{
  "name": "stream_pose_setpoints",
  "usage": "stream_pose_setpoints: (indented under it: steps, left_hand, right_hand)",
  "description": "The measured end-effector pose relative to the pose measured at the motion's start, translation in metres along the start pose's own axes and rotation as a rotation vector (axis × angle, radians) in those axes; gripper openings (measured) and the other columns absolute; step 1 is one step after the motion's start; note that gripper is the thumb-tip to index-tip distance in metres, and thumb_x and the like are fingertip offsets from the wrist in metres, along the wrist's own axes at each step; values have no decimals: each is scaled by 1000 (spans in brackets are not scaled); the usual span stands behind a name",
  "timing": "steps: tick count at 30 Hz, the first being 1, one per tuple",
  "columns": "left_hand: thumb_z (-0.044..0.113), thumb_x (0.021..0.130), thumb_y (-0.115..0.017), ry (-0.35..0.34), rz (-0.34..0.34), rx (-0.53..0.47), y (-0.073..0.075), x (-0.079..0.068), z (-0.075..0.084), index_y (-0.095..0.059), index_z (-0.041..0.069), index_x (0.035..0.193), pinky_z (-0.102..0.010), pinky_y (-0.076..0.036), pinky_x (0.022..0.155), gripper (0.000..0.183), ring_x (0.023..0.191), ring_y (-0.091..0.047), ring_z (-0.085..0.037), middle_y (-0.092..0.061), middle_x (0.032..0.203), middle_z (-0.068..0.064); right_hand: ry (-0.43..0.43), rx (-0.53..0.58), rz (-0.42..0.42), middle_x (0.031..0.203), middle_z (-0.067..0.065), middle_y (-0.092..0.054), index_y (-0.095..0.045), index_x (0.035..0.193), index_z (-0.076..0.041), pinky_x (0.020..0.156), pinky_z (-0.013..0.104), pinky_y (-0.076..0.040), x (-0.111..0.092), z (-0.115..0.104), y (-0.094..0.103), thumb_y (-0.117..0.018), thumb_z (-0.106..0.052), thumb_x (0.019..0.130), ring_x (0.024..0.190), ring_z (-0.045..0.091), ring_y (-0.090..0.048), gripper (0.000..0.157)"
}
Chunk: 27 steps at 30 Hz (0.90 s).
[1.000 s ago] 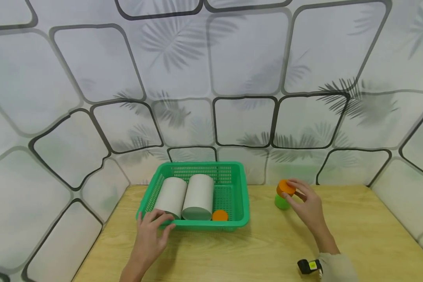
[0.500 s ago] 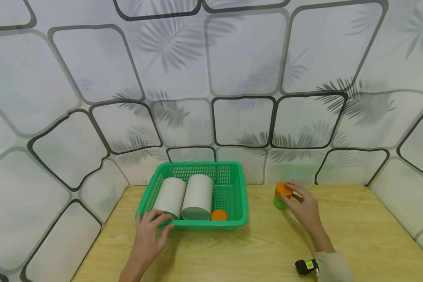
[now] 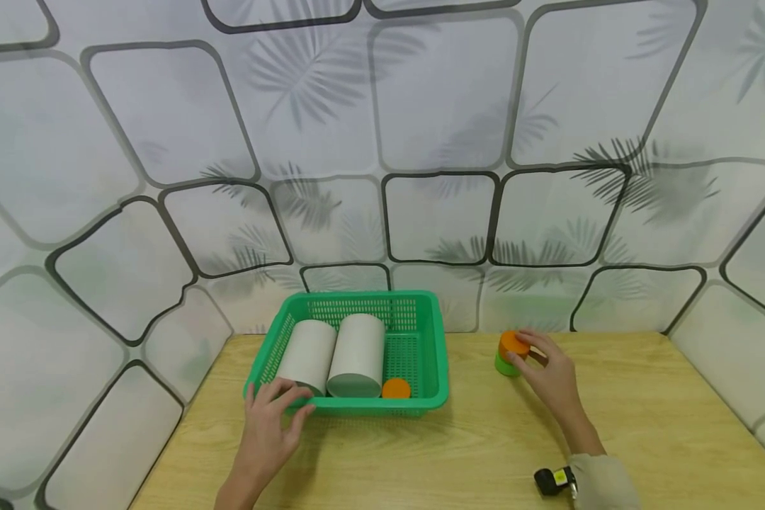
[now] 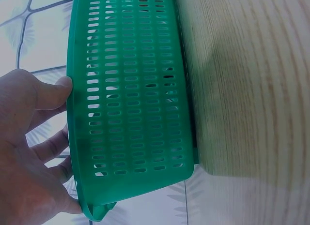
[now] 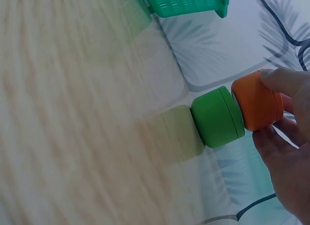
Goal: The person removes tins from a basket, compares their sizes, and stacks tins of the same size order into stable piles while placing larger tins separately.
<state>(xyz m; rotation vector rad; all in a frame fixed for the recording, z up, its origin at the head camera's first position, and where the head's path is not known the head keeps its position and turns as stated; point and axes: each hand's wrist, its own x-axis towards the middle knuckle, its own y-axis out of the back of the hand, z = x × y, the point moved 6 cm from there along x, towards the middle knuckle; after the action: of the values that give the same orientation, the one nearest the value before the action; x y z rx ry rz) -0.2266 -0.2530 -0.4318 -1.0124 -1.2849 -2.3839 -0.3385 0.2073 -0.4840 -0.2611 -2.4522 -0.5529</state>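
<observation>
My right hand (image 3: 553, 375) pinches a small orange round lidded jar (image 5: 256, 100) between thumb and fingers. That jar sits on top of a small green round lidded jar (image 5: 218, 117), which stands on the wooden table; in the right wrist view the two look slightly offset. On the left, my left hand (image 3: 269, 428) holds the near rim of a green plastic basket (image 3: 382, 404), thumb outside and fingers over the edge, as the left wrist view shows. Inside the basket lie two white cylinders (image 3: 358, 354) side by side, with another orange round piece (image 3: 396, 389) beside them.
A small black object with a yellow label (image 3: 553, 481) lies on the table (image 3: 472, 439) by the right sleeve. A wall with a stone-and-leaf pattern (image 3: 443, 219) rises behind the table, close to the basket's far side.
My right hand has come down slightly, bringing the orange jar lower onto the green one, mostly in the first half second. My left hand keeps its place on the basket rim.
</observation>
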Motion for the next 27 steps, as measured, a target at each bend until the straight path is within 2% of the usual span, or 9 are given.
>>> stream_pose_setpoints:
  steps: [5,11,13,17,20,23,27]
  left_hand:
    - [-2,70,-91,-3,3,0,0,0,0,-75,14,90,-91,-20,93,30,95,-63,-32,-63,95,-2]
    - [-1,70,-92,-1,3,-2,-1,0,-1,-75,14,90,-91,-20,93,30,95,-63,-32,-63,95,-2]
    - [-1,70,-92,0,2,0,-1,0,-1,-75,14,90,-91,-20,93,30,95,-63,-32,-63,95,-2]
    - [-1,70,-92,2,0,0,-1,0,-1,-75,14,90,-91,-20,93,30,95,-63,-32,-63,95,-2]
    - [-1,71,-91,0,-1,-1,-1,0,-1,-75,14,90,-91,-19,93,29,95,-63,-32,-63,95,-2]
    - [-2,71,-91,-4,1,-3,0,0,0,-75,14,90,-91,-19,93,30,95,-63,-32,-63,95,-3]
    - [-2,70,-91,-8,2,-5,0,-1,0,-75,13,90,-91,-19,93,29,94,-62,-32,-63,95,-3]
  right_hand:
    - [1,0,-3,129,25,-63,-68,121,10,90,12,-50,-2,3,-1,-79,9,85,115,-6,-54,37]
    - [-9,-3,5,129,26,-62,-68,121,10,91,11,-49,-2,1,-2,-79,9,85,116,10,-58,37]
    - [-10,-9,5,129,26,-62,-68,121,10,91,10,-48,-2,2,-2,-79,9,85,116,8,-57,37]
    - [1,-19,10,129,26,-62,-68,120,10,91,9,-48,-2,4,-1,-79,10,84,115,-5,-53,38]
    - [10,-17,16,128,26,-63,-68,119,11,90,10,-48,-1,5,-1,-79,11,83,115,-7,-53,38]
    - [10,-14,15,128,26,-63,-68,119,11,90,11,-49,-1,6,-2,-79,11,84,116,3,-58,37]
    - [-11,-39,11,129,25,-63,-68,119,10,91,11,-48,-1,3,-2,-80,8,84,115,29,-61,37]
